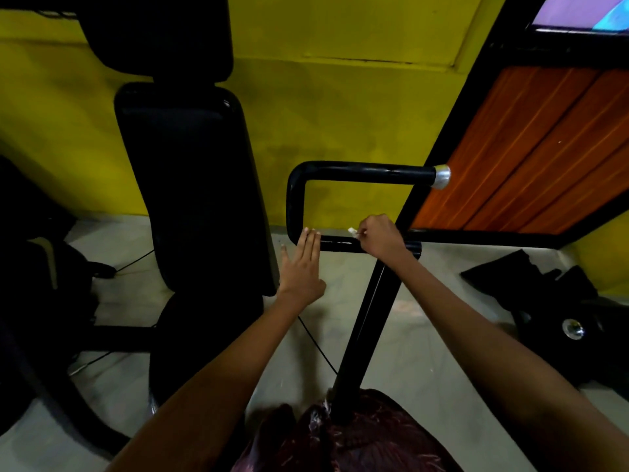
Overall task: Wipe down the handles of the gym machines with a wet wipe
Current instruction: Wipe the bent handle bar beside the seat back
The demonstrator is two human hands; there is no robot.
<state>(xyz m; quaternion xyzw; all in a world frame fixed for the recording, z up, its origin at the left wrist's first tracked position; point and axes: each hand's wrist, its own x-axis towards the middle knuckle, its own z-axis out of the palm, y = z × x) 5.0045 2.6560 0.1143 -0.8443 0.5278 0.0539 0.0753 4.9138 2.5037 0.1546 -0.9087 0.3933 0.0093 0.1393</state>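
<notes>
A black U-shaped machine handle (360, 171) with a silver end cap stands in front of me on a black post. My right hand (381, 235) is curled over the handle's lower bar and pinches a small white wet wipe (352, 230) against it. My left hand (304, 264) is held flat with straight fingers, its fingertips touching the lower bar near the bend, just left of the wipe.
A black padded seat back (197, 185) stands to the left, with dark machine parts further left. An orange slatted panel (531, 148) in a black frame leans at right. Black items lie on the grey floor (425, 335) at right. A yellow wall is behind.
</notes>
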